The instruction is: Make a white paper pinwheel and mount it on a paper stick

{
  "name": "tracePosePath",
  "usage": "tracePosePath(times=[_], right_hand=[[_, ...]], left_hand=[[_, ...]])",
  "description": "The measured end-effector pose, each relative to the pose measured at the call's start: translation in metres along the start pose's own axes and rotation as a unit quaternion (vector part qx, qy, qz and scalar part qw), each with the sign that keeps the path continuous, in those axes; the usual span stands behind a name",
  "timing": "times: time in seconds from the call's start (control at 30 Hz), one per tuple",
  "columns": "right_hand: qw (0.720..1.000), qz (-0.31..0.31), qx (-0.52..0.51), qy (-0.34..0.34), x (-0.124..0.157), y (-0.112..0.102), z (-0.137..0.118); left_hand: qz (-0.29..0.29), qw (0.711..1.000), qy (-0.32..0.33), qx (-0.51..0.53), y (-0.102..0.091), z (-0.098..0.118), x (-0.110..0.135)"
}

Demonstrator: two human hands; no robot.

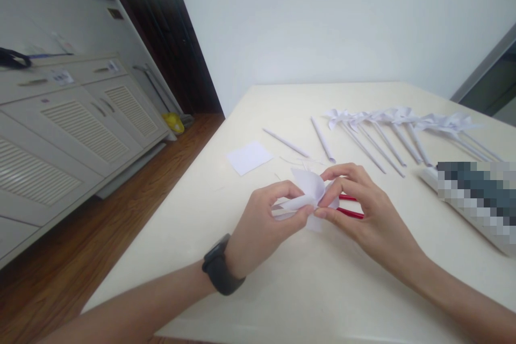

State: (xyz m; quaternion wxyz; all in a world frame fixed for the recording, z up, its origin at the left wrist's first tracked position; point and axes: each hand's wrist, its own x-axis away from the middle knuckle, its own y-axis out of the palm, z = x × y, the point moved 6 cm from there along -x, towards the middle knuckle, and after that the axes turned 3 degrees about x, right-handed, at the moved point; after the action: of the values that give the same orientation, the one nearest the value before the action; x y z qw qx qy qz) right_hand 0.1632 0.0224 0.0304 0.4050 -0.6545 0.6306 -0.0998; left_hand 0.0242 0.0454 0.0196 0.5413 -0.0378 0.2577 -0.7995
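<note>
Low over the table's near half, a white paper pinwheel head (309, 187) with curled blades is pinched between both hands. My left hand (271, 218), a black watch on its wrist, closes thumb and fingers on its left side. My right hand (358, 201) grips near the centre from the right, thumb and fingertips together. Behind the right fingers show the red handles (351, 213) of a tool lying on the table; its working end is hidden by the paper and hands.
Finished paper pinwheels (377, 118) on rolled sticks lie in a row at the back right. Two loose paper rolls (322, 140), a square paper sheet (250, 157) and thin strips lie beyond my hands. A pixelated box-like object (475, 204) sits at right; a cabinet (80, 123) stands left.
</note>
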Motion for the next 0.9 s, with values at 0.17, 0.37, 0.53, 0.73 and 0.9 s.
tracePosePath(times=[0.17,0.37,0.53,0.73,0.9], right_hand=[[1.000,-0.010,0.017,0.008,-0.004,-0.006,0.001],[0.995,-0.074,-0.044,0.040,-0.009,-0.006,0.010],[0.987,-0.133,-0.078,0.044,-0.008,0.002,0.010],[0.982,-0.157,-0.094,0.049,-0.006,0.007,0.010],[0.985,-0.143,-0.086,0.034,-0.007,0.006,0.009]], left_hand=[[-0.023,0.999,-0.017,0.037,0.001,-0.001,-0.001],[-0.056,0.998,-0.020,0.030,0.002,-0.002,-0.004],[-0.073,0.997,-0.018,0.015,0.003,0.001,-0.003],[-0.068,0.997,0.008,-0.043,0.005,0.004,-0.001],[-0.067,0.996,0.012,-0.055,0.006,0.003,-0.002]])
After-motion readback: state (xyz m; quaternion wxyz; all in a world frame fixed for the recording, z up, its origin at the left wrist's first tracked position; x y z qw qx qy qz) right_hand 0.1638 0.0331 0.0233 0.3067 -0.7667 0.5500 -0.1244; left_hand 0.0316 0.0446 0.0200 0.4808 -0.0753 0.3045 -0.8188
